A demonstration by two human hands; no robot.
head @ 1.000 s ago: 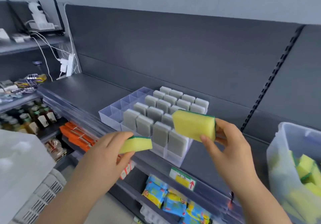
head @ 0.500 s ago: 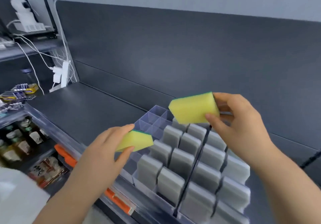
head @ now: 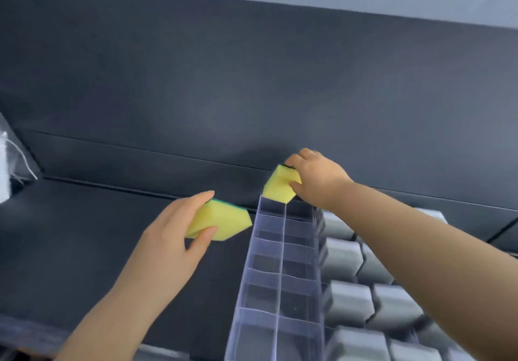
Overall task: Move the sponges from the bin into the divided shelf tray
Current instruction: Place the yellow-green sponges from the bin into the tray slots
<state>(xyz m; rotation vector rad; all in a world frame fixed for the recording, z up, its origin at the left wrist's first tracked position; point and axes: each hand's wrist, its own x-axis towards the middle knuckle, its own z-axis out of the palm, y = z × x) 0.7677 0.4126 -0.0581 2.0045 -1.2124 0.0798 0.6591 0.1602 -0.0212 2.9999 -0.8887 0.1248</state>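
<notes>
Dark grey shelf [head: 84, 234] carries a clear divided tray [head: 283, 248] running near to far, with grey blocks [head: 347, 302] packed in rows along its right side. Just left of the tray, the left hand [head: 168, 237] grips the near sponge [head: 224, 220], yellow with a green back, fingers [head: 196, 196] curled over it and thumb beneath. Farther off, the right hand [head: 316, 178] pinches the far sponge [head: 280, 185] at the rim of the tray's far-left compartment, before the dark back panel [head: 252, 80].

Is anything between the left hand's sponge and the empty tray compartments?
Nothing visible. The left hand holds its sponge just left of the tray; the near compartments look empty. The right hand holds another sponge at the far end.
</notes>
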